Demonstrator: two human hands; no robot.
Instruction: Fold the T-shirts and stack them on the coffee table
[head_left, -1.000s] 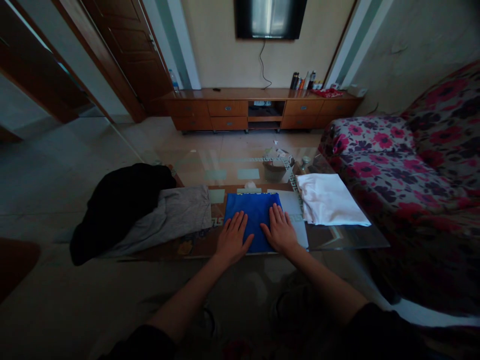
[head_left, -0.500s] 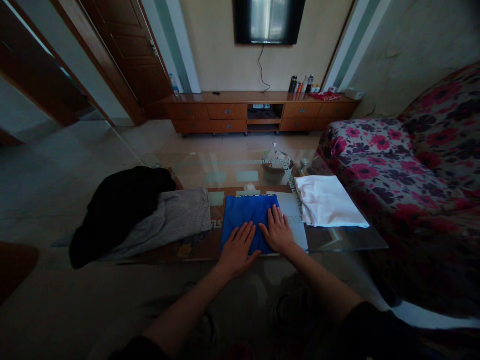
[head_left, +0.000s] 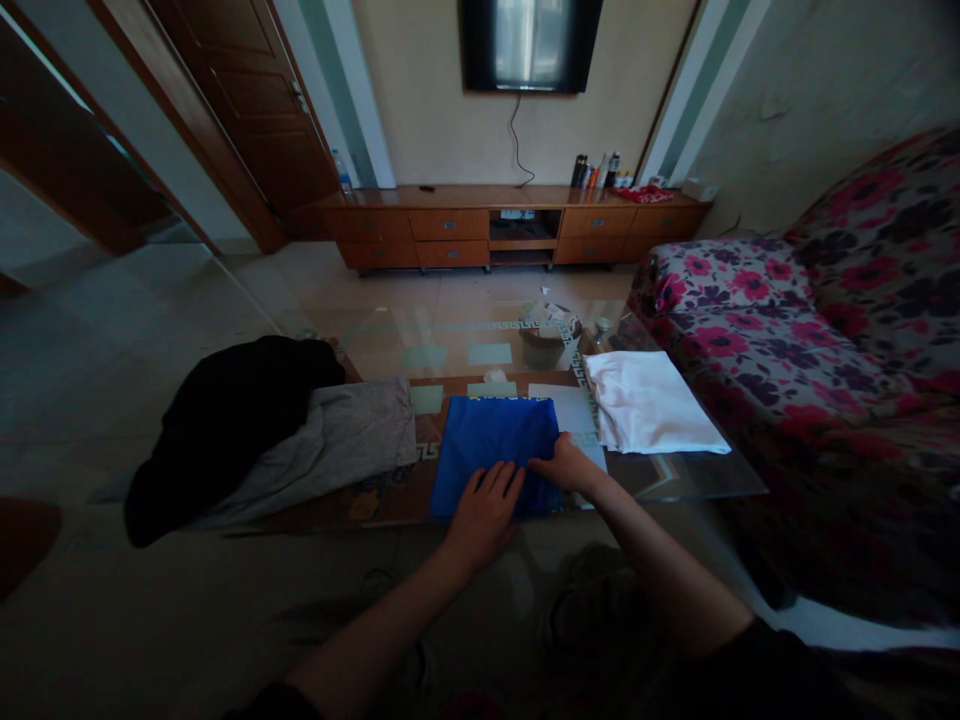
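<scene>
A folded blue garment (head_left: 487,430) with small yellow marks along its far edge lies on the glass table in front of me. My right hand (head_left: 568,466) grips its right edge, thumb on top and the other fingers out of sight past the edge. At the front edge, my left hand (head_left: 484,508) has its fingers over the top of the garment, and its thumb is hidden. To the right lies a folded white cloth (head_left: 656,405). On the left, a black garment (head_left: 232,420) is heaped partly over a grey cloth (head_left: 360,425).
The glass table (head_left: 690,487) has a lower shelf. A waste bin (head_left: 546,348) shows through the glass. Right of the table stands a flowered sofa (head_left: 787,350). By the far wall is a low wooden cabinet (head_left: 450,225) with bottles on top, below a television (head_left: 531,45).
Both hands lay flat on the blue garment before. Now the right hand has closed on its right edge, the left thumb has tucked out of sight, and the garment sits slightly nearer me.
</scene>
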